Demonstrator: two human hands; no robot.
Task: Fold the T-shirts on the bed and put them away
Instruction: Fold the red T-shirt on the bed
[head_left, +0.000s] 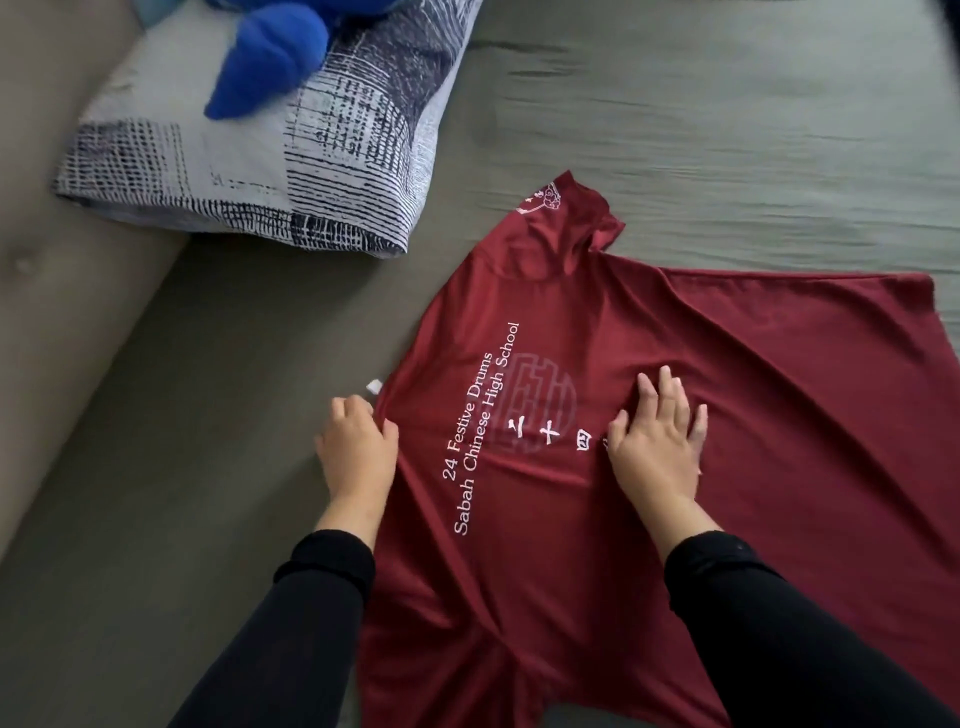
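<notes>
A dark red T-shirt (701, 332) with white lettering lies spread on the grey-green bed sheet (727, 130), its collar end toward the left and one sleeve pointing up. My left hand (358, 447) pinches the shirt's collar edge beside a small white label (374, 386). My right hand (657, 441) lies flat on the middle of the shirt, fingers spread, pressing the cloth down over part of the print. Both arms wear black sleeves.
A pillow (260, 156) with a black-and-white sketch pattern lies at the upper left. A blue plush toy (265, 62) rests on it. A beige padded headboard (47, 312) runs along the left side.
</notes>
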